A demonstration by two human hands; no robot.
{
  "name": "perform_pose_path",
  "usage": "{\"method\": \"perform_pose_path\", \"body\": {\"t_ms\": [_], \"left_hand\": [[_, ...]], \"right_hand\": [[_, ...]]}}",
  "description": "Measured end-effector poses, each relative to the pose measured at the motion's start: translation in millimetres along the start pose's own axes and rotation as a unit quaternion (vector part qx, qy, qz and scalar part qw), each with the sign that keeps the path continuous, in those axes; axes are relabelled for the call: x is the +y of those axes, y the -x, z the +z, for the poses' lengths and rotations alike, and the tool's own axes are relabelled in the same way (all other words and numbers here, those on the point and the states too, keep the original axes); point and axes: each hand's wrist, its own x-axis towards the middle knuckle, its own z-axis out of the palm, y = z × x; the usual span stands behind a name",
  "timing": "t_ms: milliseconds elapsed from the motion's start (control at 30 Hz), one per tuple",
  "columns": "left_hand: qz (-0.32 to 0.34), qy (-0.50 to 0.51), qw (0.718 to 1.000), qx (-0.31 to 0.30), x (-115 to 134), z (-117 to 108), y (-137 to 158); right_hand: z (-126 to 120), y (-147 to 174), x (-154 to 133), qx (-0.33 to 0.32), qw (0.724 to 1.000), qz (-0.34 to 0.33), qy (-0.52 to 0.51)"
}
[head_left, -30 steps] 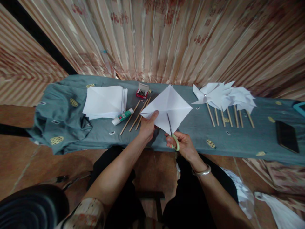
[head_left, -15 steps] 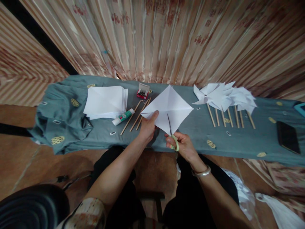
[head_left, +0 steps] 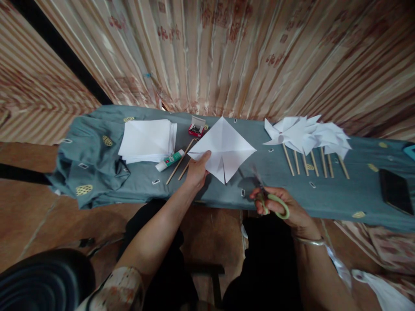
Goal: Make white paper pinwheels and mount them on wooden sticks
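Green cloth-covered table (head_left: 340, 198) bears, left to right: paper stack (head_left: 145, 138), glue stick (head_left: 170, 160), wooden sticks (head_left: 175, 170), open red box (head_left: 196, 131), paper pinwheels (head_left: 300, 131), dark phone (head_left: 395, 191).

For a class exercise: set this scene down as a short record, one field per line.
Left hand: grips the white paper square near its left corner, thumb on top
Right hand: holds the green-handled scissors, apart from the paper
Cut: a slit from the near corner toward the middle
To the left: paper stack, glue stick, wooden sticks, open box
To the right: white pinwheels, dark phone-like object
Surface: grey-green patterned cloth
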Motion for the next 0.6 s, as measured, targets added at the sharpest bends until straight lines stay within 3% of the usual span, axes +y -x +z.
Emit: {"method": "perform_pose_path", "body": {"t_ms": [67, 133, 200, 267, 367, 600], "left_hand": [[0.008, -0.022, 0.999, -0.029, -4.8, -1.8, 1.6], [0.017, -0.042, 0.997, -0.054, -9.4, -3.2, 3.5], [0.015, -0.063, 0.995, -0.073, -12.5, -4.4, 5.3], [0.002, -0.089, 0.992, -0.09, -13.9, -5.4, 7.0], [-0.025, -0.125, 0.985, -0.112, -13.7, -7.0, 10.2], [-0.061, -0.179, 0.971, -0.146, -13.7, -9.6, 14.3]], "right_hand": [[-9.5, -2.7, -0.6, 0.161, 0.984, -0.068, -0.03], [-16.1, -8.2, 0.3, 0.303, 0.946, -0.11, -0.023], [-19.4, -13.2, 1.5, 0.375, 0.919, -0.124, 0.016], [-18.8, -16.3, 2.2, 0.382, 0.915, -0.125, 0.046], [-12.4, -19.1, 2.8, 0.346, 0.93, -0.113, 0.048], [1.6, -29.6, 6.5, 0.271, 0.962, -0.033, -0.02]]}}
